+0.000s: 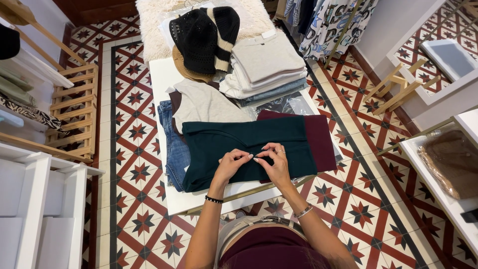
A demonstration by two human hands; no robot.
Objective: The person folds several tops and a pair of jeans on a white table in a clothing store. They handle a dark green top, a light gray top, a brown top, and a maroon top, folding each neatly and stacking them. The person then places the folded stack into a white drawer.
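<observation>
A dark green folded top [234, 144] lies across the near part of a white table [162, 79]. My left hand [231, 163] and my right hand [274, 162] meet at its near edge, fingertips pinching the green fabric between them. Under the green top lies a maroon garment [321, 139]. Blue jeans [174, 149] stick out at the left, and a beige top [206, 104] lies just behind.
Farther back on the table are a stack of folded pale garments [266, 65], a black knit hat [196, 40], a striped knit piece [224, 30] and a fluffy cream rug [152, 25]. A wooden rack [74, 109] and white shelves [35, 199] stand at left, another white table [443, 189] at right.
</observation>
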